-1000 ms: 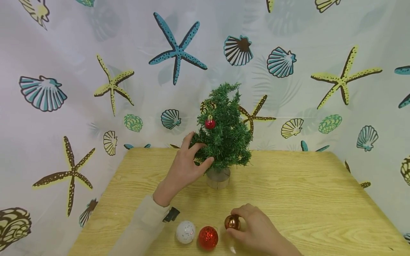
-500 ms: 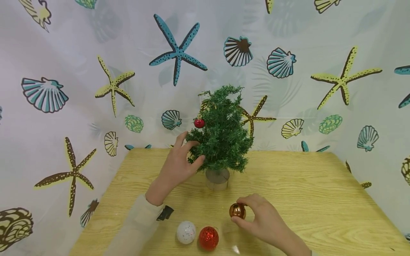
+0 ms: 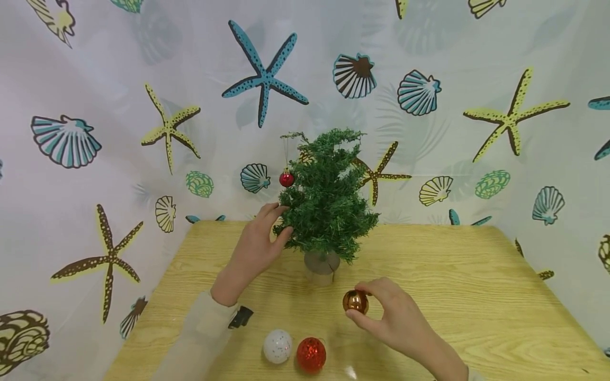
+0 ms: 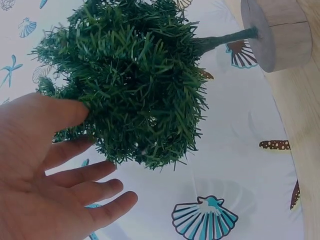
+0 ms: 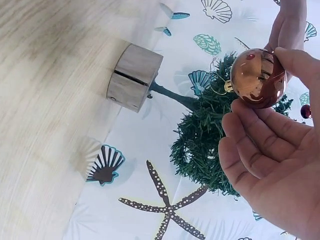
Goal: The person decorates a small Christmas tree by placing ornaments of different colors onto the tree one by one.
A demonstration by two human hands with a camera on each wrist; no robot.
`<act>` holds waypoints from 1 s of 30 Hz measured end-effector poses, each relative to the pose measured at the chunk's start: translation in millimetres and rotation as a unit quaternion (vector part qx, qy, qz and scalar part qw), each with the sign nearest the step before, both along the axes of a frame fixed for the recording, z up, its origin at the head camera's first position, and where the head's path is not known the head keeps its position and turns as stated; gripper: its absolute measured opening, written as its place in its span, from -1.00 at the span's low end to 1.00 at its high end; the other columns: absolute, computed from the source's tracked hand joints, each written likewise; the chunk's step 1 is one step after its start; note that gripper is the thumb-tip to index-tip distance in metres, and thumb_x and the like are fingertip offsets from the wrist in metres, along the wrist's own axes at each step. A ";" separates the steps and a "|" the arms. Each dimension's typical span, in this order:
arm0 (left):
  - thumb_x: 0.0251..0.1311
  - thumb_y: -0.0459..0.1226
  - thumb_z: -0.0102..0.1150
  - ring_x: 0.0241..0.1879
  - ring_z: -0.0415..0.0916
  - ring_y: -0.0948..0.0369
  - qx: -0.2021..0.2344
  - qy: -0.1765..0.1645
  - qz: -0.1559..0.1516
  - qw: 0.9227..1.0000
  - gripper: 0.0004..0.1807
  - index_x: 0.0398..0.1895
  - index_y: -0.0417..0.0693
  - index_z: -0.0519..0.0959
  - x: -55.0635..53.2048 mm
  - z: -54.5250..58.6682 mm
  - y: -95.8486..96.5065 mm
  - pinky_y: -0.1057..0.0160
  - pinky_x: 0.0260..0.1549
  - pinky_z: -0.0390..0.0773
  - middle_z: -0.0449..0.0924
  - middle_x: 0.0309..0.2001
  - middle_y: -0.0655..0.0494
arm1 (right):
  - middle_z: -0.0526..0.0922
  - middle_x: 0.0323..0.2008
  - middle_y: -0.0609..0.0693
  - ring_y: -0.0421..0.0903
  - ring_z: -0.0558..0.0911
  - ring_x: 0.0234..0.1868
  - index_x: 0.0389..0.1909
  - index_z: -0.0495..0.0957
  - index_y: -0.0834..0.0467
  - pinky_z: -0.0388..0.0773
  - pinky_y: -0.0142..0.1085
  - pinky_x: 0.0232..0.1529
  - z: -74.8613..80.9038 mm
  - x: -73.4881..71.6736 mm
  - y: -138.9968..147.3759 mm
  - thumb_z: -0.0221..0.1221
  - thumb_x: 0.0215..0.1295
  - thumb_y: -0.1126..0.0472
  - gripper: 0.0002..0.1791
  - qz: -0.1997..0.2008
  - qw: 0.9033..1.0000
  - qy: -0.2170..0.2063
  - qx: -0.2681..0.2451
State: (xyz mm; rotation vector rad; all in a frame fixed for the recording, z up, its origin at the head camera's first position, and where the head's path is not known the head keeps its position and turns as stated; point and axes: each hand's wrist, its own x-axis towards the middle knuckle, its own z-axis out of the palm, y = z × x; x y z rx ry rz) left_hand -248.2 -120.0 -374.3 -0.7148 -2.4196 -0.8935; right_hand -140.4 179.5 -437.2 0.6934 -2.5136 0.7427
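A small green artificial Christmas tree (image 3: 329,201) stands on the table on a round wooden base (image 3: 321,264). My left hand (image 3: 254,243) is at its lower left foliage. In the left wrist view the left thumb (image 4: 70,114) meets the needles, the index finger lies partly behind them, and the other fingers spread out. My right hand (image 3: 400,317) holds a shiny copper bauble (image 3: 356,301) between thumb and fingertips, in front of the tree; its gold cap (image 5: 228,86) shows in the right wrist view. A small red bauble (image 3: 286,179) hangs from an upper left branch.
Near the front of the wooden table (image 3: 452,275) lie a white speckled bauble (image 3: 277,346) and a glittery red bauble (image 3: 311,355). A white curtain (image 3: 333,32) printed with starfish and shells surrounds the table's back and sides.
The tree has turned, carrying the hanging red bauble leftward, and my left hand has moved left with it. My right hand has raised the copper bauble and brought it nearer the tree.
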 end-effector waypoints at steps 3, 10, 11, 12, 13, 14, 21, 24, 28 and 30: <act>0.49 -0.27 0.26 0.07 0.69 -0.20 -0.003 0.013 0.002 1.000 -0.53 0.37 -0.29 0.52 -2.8 -1.3 -1.7 -0.18 0.12 0.66 0.53 0.35 -0.26 | 0.72 -0.11 -0.20 -0.21 0.69 -0.10 0.05 0.73 0.02 0.72 -0.23 -0.14 2.3 -1.3 -0.6 0.57 0.15 0.04 -0.55 0.005 1.000 0.005 -0.003; 0.50 -0.29 0.23 0.23 0.62 -0.23 -0.001 0.015 0.021 1.000 -0.50 0.41 -0.30 0.49 -4.9 -4.3 -7.2 -0.21 0.23 0.60 0.58 0.33 -0.28 | 0.73 -0.14 -0.17 -0.24 0.67 -0.14 0.05 0.71 0.05 0.70 -0.24 -0.21 10.7 -6.3 -3.7 0.58 0.12 0.10 -0.53 0.026 0.998 0.045 -0.027; 0.50 -0.28 0.23 0.26 0.60 -0.23 -0.001 0.014 0.023 1.000 -0.50 0.42 -0.30 0.48 -5.3 -4.9 -8.0 -0.22 0.25 0.58 0.57 0.34 -0.29 | 0.73 -0.14 -0.17 -0.24 0.67 -0.15 0.04 0.71 0.06 0.70 -0.24 -0.22 12.3 -7.1 -4.3 0.58 0.12 0.11 -0.54 0.029 0.998 0.051 -0.031; 0.50 -0.29 0.23 0.28 0.58 -0.23 -0.001 0.013 0.025 1.000 -0.49 0.43 -0.32 0.47 -5.7 -5.3 -8.8 -0.21 0.27 0.57 0.57 0.35 -0.29 | 0.73 -0.15 -0.17 -0.24 0.67 -0.15 0.04 0.71 0.06 0.70 -0.24 -0.22 13.9 -8.0 -4.8 0.58 0.12 0.12 -0.55 0.031 0.997 0.057 -0.034; 0.50 -0.29 0.23 0.29 0.58 -0.23 0.000 0.013 0.026 1.000 -0.48 0.43 -0.32 0.47 -6.2 -5.8 -9.4 -0.21 0.27 0.57 0.57 0.35 -0.29 | 0.74 -0.15 -0.17 -0.24 0.67 -0.15 0.03 0.71 0.05 0.70 -0.24 -0.22 15.5 -8.7 -5.3 0.58 0.11 0.13 -0.55 0.033 0.997 0.064 -0.037; 0.50 -0.29 0.23 0.30 0.57 -0.23 0.001 0.013 0.026 1.000 -0.48 0.43 -0.33 0.47 -6.8 -6.3 -10.1 -0.21 0.27 0.57 0.56 0.35 -0.30 | 0.74 -0.16 -0.17 -0.24 0.66 -0.16 0.02 0.71 0.06 0.70 -0.25 -0.23 17.1 -9.3 -5.6 0.58 0.11 0.14 -0.56 0.035 0.996 0.069 -0.040; 0.50 -0.30 0.22 0.29 0.58 -0.21 0.006 0.014 0.034 0.999 -0.49 0.43 -0.32 0.47 -10.6 -9.0 -14.6 -0.19 0.25 0.59 0.57 0.35 -0.29 | 0.74 -0.15 -0.17 -0.24 0.66 -0.17 0.03 0.70 0.08 0.69 -0.27 -0.23 29.0 -11.3 -6.5 0.57 0.11 0.19 -0.56 0.048 0.992 0.094 -0.062; 0.51 -0.29 0.22 0.28 0.60 -0.20 0.007 0.009 0.037 0.999 -0.49 0.43 -0.32 0.47 -11.0 -9.3 -15.8 -0.19 0.23 0.61 0.58 0.33 -0.31 | 0.74 -0.14 -0.17 -0.24 0.65 -0.16 0.05 0.70 0.07 0.67 -0.34 -0.22 34.2 -12.3 -7.2 0.57 0.12 0.19 -0.55 0.054 0.991 0.103 -0.070; 0.52 -0.27 0.21 0.19 0.66 -0.21 0.007 0.007 0.037 0.999 -0.47 0.45 -0.30 0.45 -10.6 -8.7 -15.9 -0.19 0.15 0.66 0.61 0.30 -0.33 | 0.75 -0.13 -0.14 -0.22 0.65 -0.17 0.08 0.70 0.07 0.58 -0.47 -0.18 40.5 -14.1 -8.7 0.56 0.13 0.21 -0.54 0.066 0.987 0.117 -0.086; 0.53 -0.25 0.21 0.14 0.69 -0.20 0.008 0.007 0.036 0.999 -0.46 0.47 -0.28 0.43 -9.7 -7.5 -15.6 -0.19 0.09 0.69 0.62 0.27 -0.33 | 0.75 -0.13 -0.13 -0.21 0.64 -0.17 0.09 0.70 0.07 0.54 -0.50 -0.18 43.2 -15.1 -9.0 0.56 0.14 0.21 -0.53 0.071 0.986 0.119 -0.093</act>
